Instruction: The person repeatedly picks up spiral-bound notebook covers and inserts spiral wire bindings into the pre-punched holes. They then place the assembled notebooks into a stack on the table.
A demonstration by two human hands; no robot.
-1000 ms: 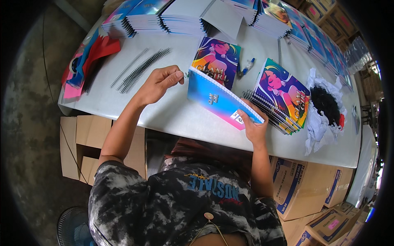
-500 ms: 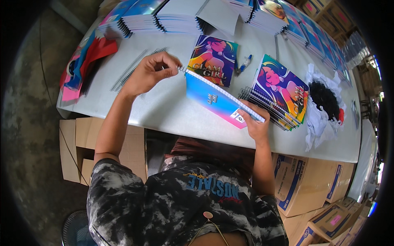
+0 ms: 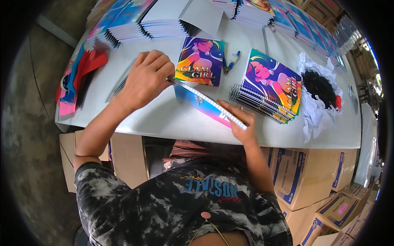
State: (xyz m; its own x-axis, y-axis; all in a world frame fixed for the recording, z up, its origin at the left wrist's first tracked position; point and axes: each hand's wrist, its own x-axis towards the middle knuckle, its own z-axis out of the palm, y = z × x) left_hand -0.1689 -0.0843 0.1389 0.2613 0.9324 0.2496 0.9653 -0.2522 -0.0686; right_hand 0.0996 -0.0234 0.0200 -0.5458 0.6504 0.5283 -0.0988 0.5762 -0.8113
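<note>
A notebook [image 3: 203,104] with a blue-to-pink cover is tilted above the table's near side, its pale perforated spine edge turned up. At its lower right end my right hand [image 3: 242,123] grips it, thumb and fingers closed on either side. My left hand [image 3: 150,78], back upward, has its fingers closed at the spine's upper left end on a spiral wire [image 3: 169,78], mostly hidden by the hand. Just beyond lies a colorful illustrated notebook [image 3: 201,61]. To its right sit a blue-handled tool [image 3: 234,59] and a stack of spiral notebooks [image 3: 269,84].
Loose spiral wires [image 3: 119,84] lie left of my left hand. Red and blue scraps [image 3: 80,78] are at the table's left end. Tall notebook stacks [image 3: 164,18] line the back. Crumpled white wrapping [image 3: 316,119] with black tangled material is at right. Cardboard boxes [image 3: 301,174] stand below the table edge.
My left hand has rolled over, its back now facing up, at the spine's end. The held notebook has tilted so less of its cover shows. The whole view has shifted slightly.
</note>
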